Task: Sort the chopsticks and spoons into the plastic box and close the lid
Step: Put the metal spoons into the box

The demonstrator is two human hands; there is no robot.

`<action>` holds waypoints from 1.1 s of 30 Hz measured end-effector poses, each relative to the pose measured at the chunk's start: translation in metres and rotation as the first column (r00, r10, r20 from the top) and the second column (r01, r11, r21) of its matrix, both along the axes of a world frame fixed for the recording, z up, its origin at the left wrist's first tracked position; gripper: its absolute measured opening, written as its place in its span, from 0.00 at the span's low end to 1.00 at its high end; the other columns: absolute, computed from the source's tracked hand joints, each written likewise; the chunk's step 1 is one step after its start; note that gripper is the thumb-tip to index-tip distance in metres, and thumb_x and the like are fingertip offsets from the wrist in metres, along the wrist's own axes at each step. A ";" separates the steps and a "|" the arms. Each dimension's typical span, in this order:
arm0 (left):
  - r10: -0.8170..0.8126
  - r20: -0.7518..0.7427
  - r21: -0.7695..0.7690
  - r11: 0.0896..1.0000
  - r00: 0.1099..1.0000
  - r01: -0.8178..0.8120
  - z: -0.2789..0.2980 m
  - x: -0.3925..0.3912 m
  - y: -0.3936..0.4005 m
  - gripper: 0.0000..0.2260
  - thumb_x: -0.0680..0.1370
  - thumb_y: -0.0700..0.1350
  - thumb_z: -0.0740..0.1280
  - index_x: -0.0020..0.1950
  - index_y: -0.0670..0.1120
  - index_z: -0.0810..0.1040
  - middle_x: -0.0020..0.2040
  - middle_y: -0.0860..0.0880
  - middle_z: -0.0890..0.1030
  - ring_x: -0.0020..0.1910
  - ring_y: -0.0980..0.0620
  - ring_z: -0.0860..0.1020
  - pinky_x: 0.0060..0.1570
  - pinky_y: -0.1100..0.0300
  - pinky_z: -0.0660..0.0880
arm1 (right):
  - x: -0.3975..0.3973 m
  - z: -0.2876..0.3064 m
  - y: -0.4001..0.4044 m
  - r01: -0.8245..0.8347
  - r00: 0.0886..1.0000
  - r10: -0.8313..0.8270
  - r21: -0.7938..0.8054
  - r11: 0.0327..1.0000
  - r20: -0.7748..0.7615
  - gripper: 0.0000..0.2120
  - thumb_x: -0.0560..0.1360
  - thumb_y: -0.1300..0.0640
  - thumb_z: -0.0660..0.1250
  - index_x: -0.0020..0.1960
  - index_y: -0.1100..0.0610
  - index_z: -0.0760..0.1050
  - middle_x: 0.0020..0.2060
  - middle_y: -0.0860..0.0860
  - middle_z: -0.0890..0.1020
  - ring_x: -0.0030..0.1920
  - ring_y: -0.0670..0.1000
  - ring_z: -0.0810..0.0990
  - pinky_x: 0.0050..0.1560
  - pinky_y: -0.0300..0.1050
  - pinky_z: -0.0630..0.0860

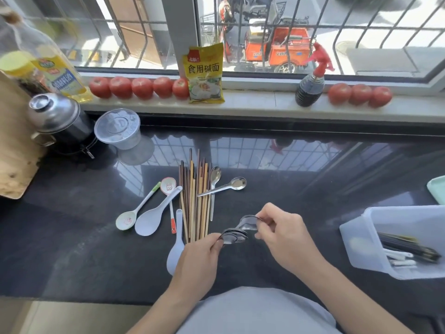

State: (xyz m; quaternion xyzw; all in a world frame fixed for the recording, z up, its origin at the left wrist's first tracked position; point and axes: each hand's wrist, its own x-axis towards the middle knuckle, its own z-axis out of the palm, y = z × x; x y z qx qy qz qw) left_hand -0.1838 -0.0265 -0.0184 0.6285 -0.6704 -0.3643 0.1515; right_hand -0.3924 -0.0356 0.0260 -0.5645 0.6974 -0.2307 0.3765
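Note:
A bundle of wooden chopsticks (195, 201) lies on the dark counter. Two metal spoons (237, 183) rest at its right, several white ceramic and plastic spoons (148, 221) at its left. My left hand (199, 255) grips a stack of metal spoons (234, 235) by their bowls. My right hand (284, 235) pinches one more metal spoon (248, 222) just above that stack. The clear plastic box (361, 239) stands at the right, holding dark chopsticks (409, 247) and white utensils.
A pale green lid (437, 189) pokes in at the right edge. A clear round tub (118, 128), a steel pot (55, 116) and a wooden board (14, 153) stand at the left. Tomatoes (139, 88), a yellow packet and a dark spray bottle (310, 88) line the windowsill.

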 end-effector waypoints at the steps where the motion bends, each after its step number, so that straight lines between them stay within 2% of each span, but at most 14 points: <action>1: -0.006 -0.028 0.037 0.999 1.000 0.007 0.001 0.000 0.001 0.11 0.85 0.48 0.61 0.46 0.48 0.78 0.37 0.50 0.80 0.39 0.52 0.74 0.41 0.59 0.71 | 0.004 0.000 0.001 -0.027 0.999 0.026 0.029 0.999 0.041 0.09 0.78 0.59 0.66 0.42 0.47 0.74 0.34 0.45 0.83 0.38 0.49 0.84 0.44 0.52 0.80; 4: 0.021 -0.197 0.182 0.983 0.980 0.016 0.004 -0.003 0.002 0.11 0.85 0.46 0.61 0.51 0.55 0.82 0.43 0.57 0.84 0.42 0.58 0.81 0.46 0.63 0.76 | 0.012 0.002 0.000 -0.077 0.982 0.056 0.111 0.991 0.182 0.07 0.81 0.59 0.66 0.45 0.51 0.78 0.38 0.47 0.86 0.38 0.47 0.85 0.48 0.53 0.82; 6: 0.087 -0.296 0.276 0.961 0.951 -0.002 0.005 -0.002 0.003 0.12 0.85 0.43 0.60 0.51 0.53 0.83 0.41 0.58 0.83 0.35 0.58 0.80 0.42 0.64 0.77 | 0.012 0.005 -0.005 -0.113 0.963 0.059 0.197 0.974 0.264 0.08 0.83 0.58 0.63 0.48 0.54 0.79 0.41 0.49 0.87 0.42 0.47 0.86 0.51 0.51 0.83; 9: 0.124 -0.278 0.360 0.933 0.953 -0.016 0.003 0.006 0.004 0.13 0.85 0.43 0.60 0.44 0.45 0.79 0.28 0.55 0.77 0.27 0.59 0.71 0.31 0.67 0.67 | 0.008 0.004 -0.017 -0.259 0.916 0.113 0.354 0.899 0.384 0.12 0.85 0.58 0.57 0.54 0.56 0.79 0.47 0.52 0.87 0.47 0.50 0.87 0.53 0.48 0.83; 11: 0.170 -0.257 0.418 0.907 0.951 -0.049 0.001 0.013 0.006 0.13 0.85 0.44 0.59 0.42 0.44 0.76 0.26 0.55 0.74 0.26 0.58 0.68 0.30 0.66 0.64 | 0.006 -0.005 -0.032 -0.302 0.913 0.127 0.431 0.850 0.388 0.12 0.85 0.57 0.57 0.58 0.56 0.79 0.48 0.53 0.86 0.46 0.51 0.87 0.50 0.46 0.83; 12: 0.201 -0.248 0.443 0.894 0.948 -0.074 0.001 0.017 0.007 0.13 0.85 0.44 0.59 0.42 0.44 0.75 0.26 0.55 0.73 0.26 0.57 0.68 0.30 0.65 0.64 | 0.004 -0.016 -0.044 -0.231 0.932 0.057 0.466 0.854 0.357 0.11 0.85 0.57 0.58 0.60 0.57 0.78 0.48 0.55 0.86 0.43 0.53 0.87 0.48 0.47 0.83; 14: 0.277 -0.233 0.481 0.866 0.932 -0.137 0.002 0.023 0.008 0.13 0.85 0.43 0.59 0.42 0.44 0.72 0.26 0.54 0.71 0.25 0.55 0.66 0.30 0.64 0.64 | 0.001 -0.043 -0.076 0.055 0.943 -0.211 0.503 0.862 0.258 0.11 0.82 0.56 0.61 0.60 0.60 0.75 0.44 0.58 0.83 0.36 0.55 0.83 0.45 0.51 0.83; 16: 0.348 -0.205 0.500 0.841 0.915 -0.208 0.001 0.029 0.008 0.13 0.85 0.44 0.58 0.41 0.43 0.71 0.26 0.53 0.71 0.24 0.53 0.65 0.29 0.63 0.64 | -0.002 -0.069 -0.111 0.271 0.911 -0.382 0.475 0.837 0.153 0.16 0.79 0.53 0.65 0.63 0.60 0.72 0.45 0.58 0.82 0.33 0.55 0.83 0.43 0.54 0.85; 19: 0.468 -0.194 0.522 0.793 0.862 -0.313 -0.002 0.040 0.006 0.14 0.85 0.45 0.58 0.43 0.40 0.70 0.30 0.48 0.76 0.24 0.50 0.64 0.28 0.60 0.61 | 0.002 -0.094 -0.145 0.298 0.926 -0.370 0.472 0.830 0.067 0.23 0.77 0.50 0.67 0.67 0.59 0.69 0.50 0.59 0.82 0.34 0.55 0.86 0.39 0.52 0.86; 23: 0.545 -0.211 0.527 0.763 0.811 -0.375 0.004 0.051 0.006 0.12 0.85 0.43 0.58 0.46 0.38 0.70 0.33 0.47 0.78 0.26 0.50 0.62 0.29 0.58 0.60 | 0.010 -0.117 -0.156 0.278 0.957 -0.286 0.421 0.863 -0.044 0.11 0.77 0.53 0.65 0.56 0.59 0.75 0.42 0.57 0.84 0.33 0.54 0.87 0.39 0.52 0.86; 26: 0.521 -0.191 0.501 0.781 0.832 -0.374 0.007 0.054 0.006 0.14 0.85 0.43 0.58 0.43 0.37 0.72 0.27 0.49 0.73 0.25 0.50 0.62 0.30 0.58 0.60 | 0.007 -0.115 -0.154 0.332 0.935 -0.356 0.373 0.866 -0.006 0.07 0.80 0.59 0.60 0.52 0.57 0.77 0.41 0.58 0.85 0.35 0.55 0.87 0.44 0.55 0.86; 29: 0.468 -0.167 0.466 0.813 0.868 -0.349 0.006 0.056 0.005 0.15 0.85 0.45 0.59 0.41 0.40 0.73 0.26 0.50 0.68 0.25 0.51 0.63 0.31 0.58 0.60 | -0.014 -0.096 -0.136 0.372 0.923 -0.384 0.269 0.888 -0.011 0.07 0.80 0.57 0.59 0.45 0.54 0.75 0.39 0.53 0.86 0.39 0.53 0.87 0.47 0.55 0.85; 31: 0.387 -0.145 0.405 0.863 0.911 -0.302 0.004 0.052 0.003 0.14 0.85 0.46 0.60 0.40 0.44 0.76 0.25 0.52 0.69 0.26 0.54 0.65 0.30 0.60 0.62 | -0.028 -0.076 -0.111 0.361 0.932 -0.352 0.172 0.916 -0.084 0.07 0.77 0.55 0.61 0.42 0.52 0.74 0.36 0.49 0.85 0.40 0.52 0.85 0.45 0.54 0.83; 33: 0.284 -0.132 0.328 0.916 0.950 -0.229 0.003 0.044 0.000 0.11 0.84 0.46 0.62 0.44 0.50 0.80 0.30 0.55 0.75 0.30 0.56 0.70 0.33 0.62 0.66 | -0.035 -0.055 -0.079 0.353 0.933 -0.342 0.095 0.931 -0.116 0.07 0.76 0.55 0.64 0.39 0.53 0.74 0.35 0.50 0.83 0.39 0.53 0.82 0.41 0.51 0.80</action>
